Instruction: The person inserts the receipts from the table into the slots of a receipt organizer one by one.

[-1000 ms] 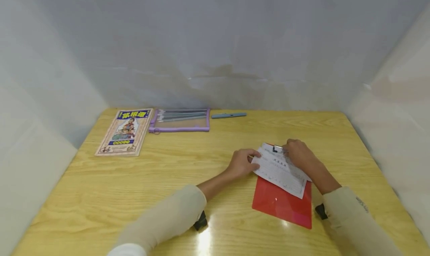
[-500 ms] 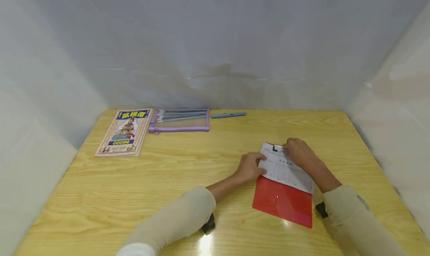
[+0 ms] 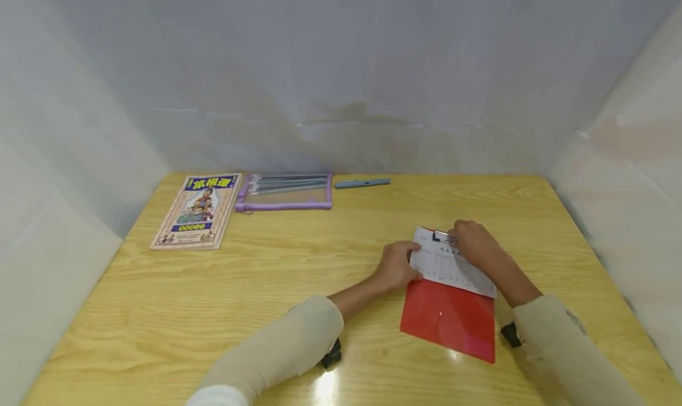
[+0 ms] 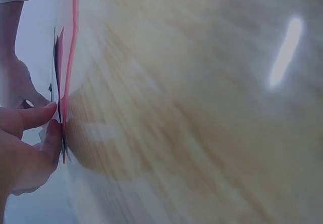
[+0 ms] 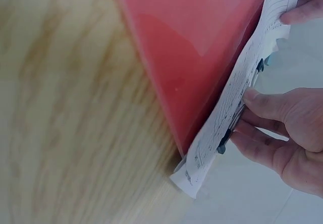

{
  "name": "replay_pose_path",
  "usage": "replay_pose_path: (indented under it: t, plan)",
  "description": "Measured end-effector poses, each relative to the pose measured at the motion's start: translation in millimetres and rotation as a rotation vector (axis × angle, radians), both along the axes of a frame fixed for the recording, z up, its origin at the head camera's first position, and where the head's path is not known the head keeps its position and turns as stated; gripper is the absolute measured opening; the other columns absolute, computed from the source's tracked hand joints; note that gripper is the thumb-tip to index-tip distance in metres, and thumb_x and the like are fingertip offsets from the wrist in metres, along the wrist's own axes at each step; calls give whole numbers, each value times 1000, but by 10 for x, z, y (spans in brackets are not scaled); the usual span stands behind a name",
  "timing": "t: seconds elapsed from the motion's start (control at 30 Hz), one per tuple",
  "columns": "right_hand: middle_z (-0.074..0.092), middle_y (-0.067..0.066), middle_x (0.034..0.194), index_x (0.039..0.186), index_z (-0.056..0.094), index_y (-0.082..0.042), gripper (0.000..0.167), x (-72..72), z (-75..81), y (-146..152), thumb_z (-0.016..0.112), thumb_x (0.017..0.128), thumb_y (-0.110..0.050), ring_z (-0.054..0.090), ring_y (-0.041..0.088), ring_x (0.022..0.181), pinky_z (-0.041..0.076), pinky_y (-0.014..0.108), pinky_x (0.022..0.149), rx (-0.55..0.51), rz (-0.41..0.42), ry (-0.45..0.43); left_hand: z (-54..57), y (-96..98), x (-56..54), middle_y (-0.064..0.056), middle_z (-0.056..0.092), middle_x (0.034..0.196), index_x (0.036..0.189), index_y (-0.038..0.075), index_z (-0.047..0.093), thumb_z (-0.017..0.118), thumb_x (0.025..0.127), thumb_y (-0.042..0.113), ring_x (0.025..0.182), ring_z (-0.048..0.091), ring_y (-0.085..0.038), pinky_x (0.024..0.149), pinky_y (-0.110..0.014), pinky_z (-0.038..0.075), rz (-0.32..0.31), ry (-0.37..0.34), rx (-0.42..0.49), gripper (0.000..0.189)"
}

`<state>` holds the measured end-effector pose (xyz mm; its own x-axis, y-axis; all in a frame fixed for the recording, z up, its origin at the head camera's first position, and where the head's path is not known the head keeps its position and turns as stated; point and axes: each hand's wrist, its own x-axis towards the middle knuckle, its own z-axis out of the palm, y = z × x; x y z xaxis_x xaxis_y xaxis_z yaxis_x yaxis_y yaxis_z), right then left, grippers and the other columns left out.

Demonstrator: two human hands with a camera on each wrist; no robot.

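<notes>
A red clipboard (image 3: pixel 447 320) lies on the table at the right, tilted a little in the head view. Printed paper (image 3: pixel 450 270) covers its upper part, under the metal clip (image 3: pixel 443 237). My left hand (image 3: pixel 395 266) pinches the paper's left edge between thumb and fingers; the left wrist view shows this hand (image 4: pixel 28 148) from the side. At the top, my right hand (image 3: pixel 476 243) grips the clip, with the thumb and fingers of this hand (image 5: pixel 292 133) around it in the right wrist view. There the paper (image 5: pixel 222 113) bends up from the board, its near corner curled.
At the back left of the wooden table (image 3: pixel 277 276) lies an illustrated booklet (image 3: pixel 199 210). Beside it is a clear pouch with purple edges (image 3: pixel 285 205), holding several thin sticks or pens. A light blue pen (image 3: pixel 362 183) lies right of the pouch.
My left hand has moved right with the paper. The paper has turned from a slant to line up with the clipboard, and its lower edge sits higher. My right hand stays at the clip.
</notes>
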<state>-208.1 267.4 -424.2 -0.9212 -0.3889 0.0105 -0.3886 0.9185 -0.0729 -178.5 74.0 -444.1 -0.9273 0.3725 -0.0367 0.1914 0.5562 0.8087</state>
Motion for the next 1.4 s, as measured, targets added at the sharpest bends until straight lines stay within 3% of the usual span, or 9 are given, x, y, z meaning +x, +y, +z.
replay_pose_path:
  t: [0.1, 0.33, 0.63, 1.0, 1.4]
  plan:
    - [59, 14, 79, 92, 71, 4, 11, 14, -1, 9, 65, 84, 2, 61, 27, 72, 53, 36, 64, 21, 18, 11, 4, 7, 3, -16, 62, 125, 123, -4, 59, 79, 68, -3, 121, 56, -24, 103, -29, 44, -13, 11, -20, 58]
    - [58, 14, 79, 89, 70, 3, 7, 38, -5, 15, 64, 85, 1, 61, 28, 72, 53, 36, 62, 9, 63, 38, -10, -19, 13, -16, 65, 120, 119, -4, 62, 79, 67, -1, 116, 59, -24, 101, -29, 45, -32, 111, -61, 55]
    - [57, 15, 79, 89, 70, 3, 15, 62, -35, 23, 56, 86, 9, 60, 29, 71, 53, 35, 61, 33, 74, 74, -5, 21, -13, -16, 62, 123, 123, -4, 59, 78, 73, 2, 118, 56, -24, 103, -30, 43, -44, 68, -93, 54]
    - [58, 15, 79, 90, 70, 3, 18, 57, -35, 1, 54, 85, 11, 61, 28, 71, 53, 34, 60, 23, 73, 70, -16, 16, -40, -14, 63, 120, 123, -1, 60, 78, 74, 7, 114, 57, -23, 101, -29, 43, -52, 138, -151, 53]
    - [58, 14, 80, 92, 71, 3, 17, 53, -29, -11, 56, 86, 10, 61, 28, 73, 54, 36, 63, 35, 47, 51, -29, 22, -81, -14, 63, 124, 125, -1, 59, 77, 74, 7, 117, 57, -23, 103, -30, 43, -62, 137, -123, 54]
